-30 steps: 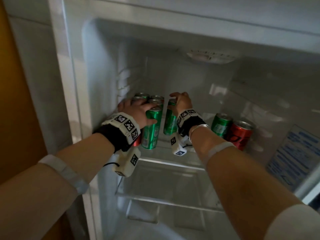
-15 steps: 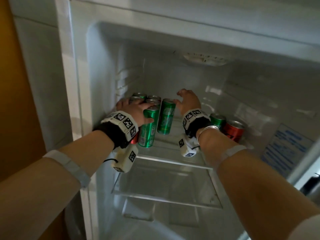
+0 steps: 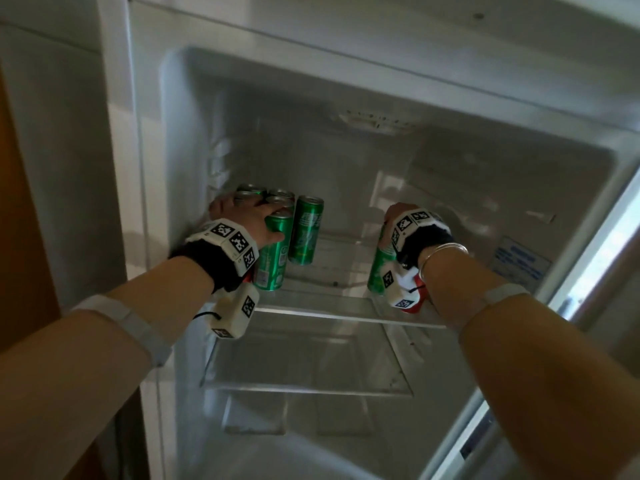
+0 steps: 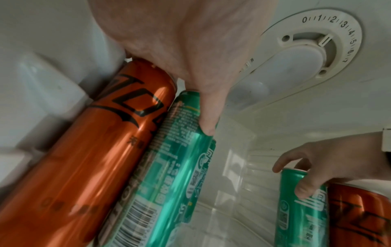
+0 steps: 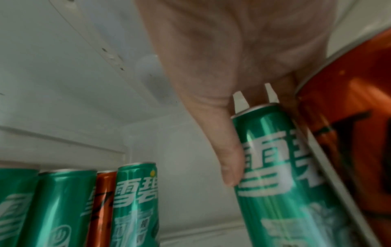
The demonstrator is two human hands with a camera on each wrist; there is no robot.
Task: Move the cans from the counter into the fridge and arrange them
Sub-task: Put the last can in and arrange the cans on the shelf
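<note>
On the fridge's top glass shelf [image 3: 332,299] several green and red cans stand packed in the left corner. My left hand [image 3: 244,216] lies over their tops. Its thumb [image 4: 208,115] presses the side of the front green can [image 3: 273,254], and the palm covers the red can [image 4: 95,150] beside it. One green can [image 3: 306,233] stands alone just right of this group. Farther right, my right hand [image 3: 403,220] grips the top of another green can [image 5: 285,183] with the thumb down its side. A red can [image 5: 349,117] touches it on the right.
The shelf between the lone green can and the right pair is bare glass. A second glass shelf [image 3: 304,368] lies below. The thermostat dial [image 4: 306,45] sits on the ceiling. The open fridge door [image 3: 588,271] stands at the right.
My right hand let go of the middle green can, left it upright, and moved right onto the green can beside the red one. The left hand stayed on the left group.
</note>
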